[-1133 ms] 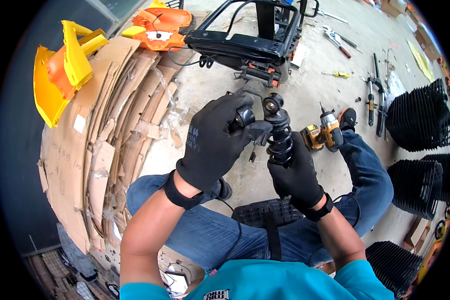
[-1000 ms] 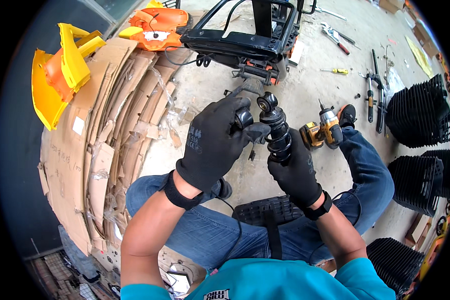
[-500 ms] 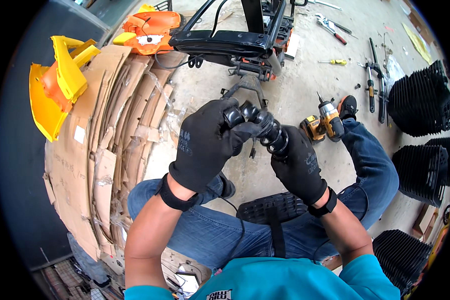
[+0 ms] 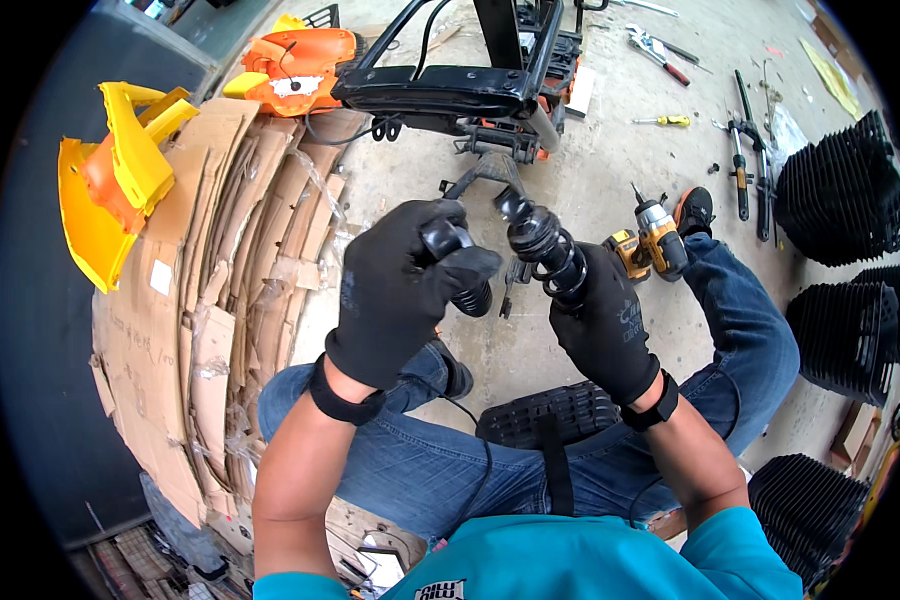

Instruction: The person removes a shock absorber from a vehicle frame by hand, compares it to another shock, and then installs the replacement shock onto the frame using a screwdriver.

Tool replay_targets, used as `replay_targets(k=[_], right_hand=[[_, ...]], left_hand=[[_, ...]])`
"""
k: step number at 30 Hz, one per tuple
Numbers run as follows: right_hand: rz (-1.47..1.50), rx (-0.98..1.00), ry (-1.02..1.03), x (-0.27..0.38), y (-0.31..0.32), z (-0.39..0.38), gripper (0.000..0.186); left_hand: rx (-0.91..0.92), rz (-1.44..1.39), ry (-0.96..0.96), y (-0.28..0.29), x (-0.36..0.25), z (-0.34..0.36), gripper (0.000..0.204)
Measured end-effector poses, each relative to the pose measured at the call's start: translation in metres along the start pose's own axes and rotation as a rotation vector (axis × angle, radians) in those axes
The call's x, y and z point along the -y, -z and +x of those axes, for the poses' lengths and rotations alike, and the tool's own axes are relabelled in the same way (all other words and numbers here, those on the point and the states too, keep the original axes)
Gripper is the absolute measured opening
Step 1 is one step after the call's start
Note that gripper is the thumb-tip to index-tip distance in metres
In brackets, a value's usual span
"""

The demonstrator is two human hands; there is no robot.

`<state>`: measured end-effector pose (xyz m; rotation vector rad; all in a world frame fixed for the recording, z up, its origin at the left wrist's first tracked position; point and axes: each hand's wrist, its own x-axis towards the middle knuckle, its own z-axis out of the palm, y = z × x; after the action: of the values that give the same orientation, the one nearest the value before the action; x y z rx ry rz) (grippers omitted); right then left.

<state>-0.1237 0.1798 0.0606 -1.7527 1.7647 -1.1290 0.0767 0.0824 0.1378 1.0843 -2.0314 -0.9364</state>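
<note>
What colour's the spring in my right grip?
The spring in your right grip is black, clearest in the head view.

Pale concrete floor (image 4: 610, 185), dark grey wall (image 4: 60, 420)

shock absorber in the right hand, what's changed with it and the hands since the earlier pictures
The shock absorber has tipped further left at its top end. The left hand has drawn left, away from it, so a gap now shows between them. Nothing was let go: the right hand still grips the shock absorber, the left its black part. The power drill stayed on the floor.
</note>
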Motion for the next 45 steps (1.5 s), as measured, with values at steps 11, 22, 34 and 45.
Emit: replay_targets(k=[11, 22, 34, 45], right_hand=[[-0.022, -0.109, 0.009, 0.003, 0.002, 0.006, 0.055], [-0.03, -0.008, 0.007, 0.011, 0.0, 0.004, 0.05], [0.055, 0.034, -0.002, 0.015, -0.001, 0.007, 0.05], [-0.034, -0.003, 0.047, 0.021, 0.0, 0.006, 0.048]], left_hand=[[0.015, -0.307, -0.047, 0.006, 0.011, 0.003, 0.042], [-0.006, -0.262, -0.098, 0.001, 0.011, 0.005, 0.053], [-0.011, -0.375, -0.04, 0.001, 0.007, 0.005, 0.05], [-0.025, -0.356, -0.001, 0.001, 0.005, 0.004, 0.041]])
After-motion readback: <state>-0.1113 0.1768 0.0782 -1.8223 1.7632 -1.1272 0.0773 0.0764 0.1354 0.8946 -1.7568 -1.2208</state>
